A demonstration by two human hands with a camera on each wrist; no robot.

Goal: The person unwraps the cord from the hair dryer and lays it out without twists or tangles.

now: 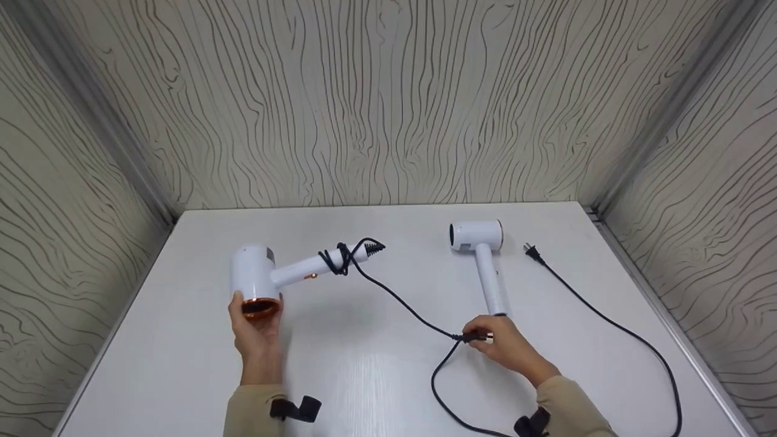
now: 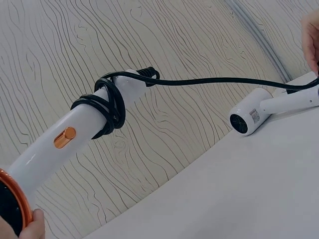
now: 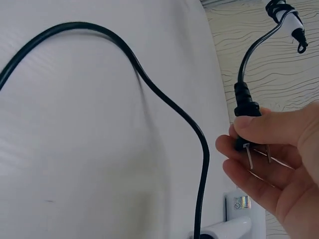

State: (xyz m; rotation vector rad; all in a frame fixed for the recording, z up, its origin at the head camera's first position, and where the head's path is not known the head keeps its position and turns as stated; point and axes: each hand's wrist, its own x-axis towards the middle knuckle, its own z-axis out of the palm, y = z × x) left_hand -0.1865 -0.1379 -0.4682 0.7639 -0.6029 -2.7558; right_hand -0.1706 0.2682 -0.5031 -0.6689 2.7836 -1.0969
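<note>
In the head view, the left hand [image 1: 258, 341], between 7 and 8 o'clock, curls round the copper-rimmed end of a white hair dryer [image 1: 250, 272], raised above the white tabletop [image 1: 364, 382]; part of the palm and fingers is hidden behind the barrel. The handle points between 2 and 3 o'clock, wrapped in a black cord [image 1: 403, 300] that runs to a plug [image 1: 476, 337]. The right hand [image 1: 507, 349], between 4 and 5 o'clock, pinches this plug, covering much of it. At about 12 o'clock from that hand lies the second hair dryer [image 1: 490, 276], its handle end close to the fingers. A loose plug [image 1: 534, 253] lies at 3 o'clock from its barrel; the second cord [image 1: 632, 331] leaves the frame at the bottom.

In the left wrist view, the left edge cuts off the raised dryer's barrel, and only a few left-hand digits show, at its rim. The copper slide switch [image 2: 65, 137] and the cord's turns are clearest here. At 2 o'clock, the edge crops the right hand.

The right wrist view alone plainly shows the two metal prongs [image 3: 250, 157], beside the pinching thumb and fingers. The raised dryer's handle tip enters at 2 o'clock; the second dryer, at 5 o'clock, is largely cropped, its label [image 3: 242, 202] too small to read.
</note>
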